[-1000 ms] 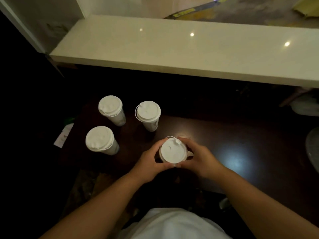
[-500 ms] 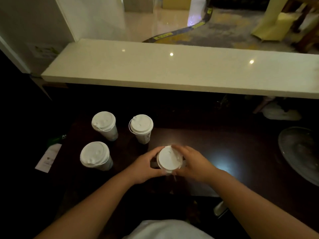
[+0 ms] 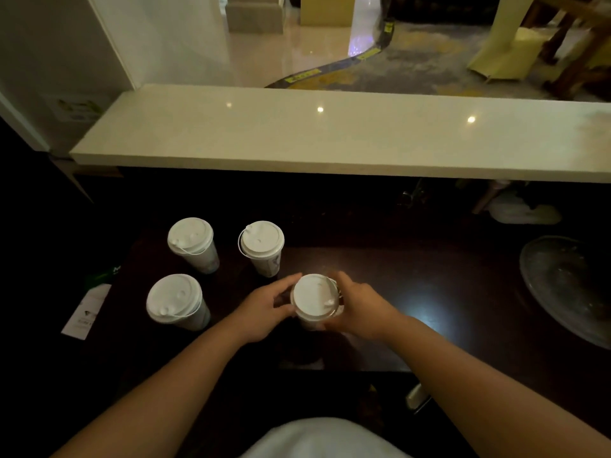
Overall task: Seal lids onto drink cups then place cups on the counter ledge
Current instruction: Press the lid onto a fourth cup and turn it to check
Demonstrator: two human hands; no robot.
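**Inspector:** Grip status: left hand (image 3: pixel 264 309) is cupped loosely against the left side of the cup (image 3: pixel 315 300), fingers partly spread, contact light at best. Right hand (image 3: pixel 358 307) wraps the right side, fingers curled round the wall under the lid (image 3: pixel 314 294). Cup is held chiefly by the right.

**Clerk:** Location of the cup?

**Inspector:** Upright on the dark worktop (image 3: pixel 429 292), near centre, axis vertical. Ledge (image 3: pixel 330 137) lies far of it and higher, running left to right. The move, in my judgement, is up and away; the right hand is better placed to carry.

**Clerk:** Other cups?

**Inspector:** Three lidded cups (image 3: pixel 191 241) stand to the left, apart from the hands; none is on the ledge yet.

**Clerk:** Anything unclear?

**Inspector:** Whether the lid is fully seated cannot be told; its rim is partly covered by fingers. Cup base is hidden. Worktop is dim; a glass dish (image 3: pixel 568 285) is cut off at right.
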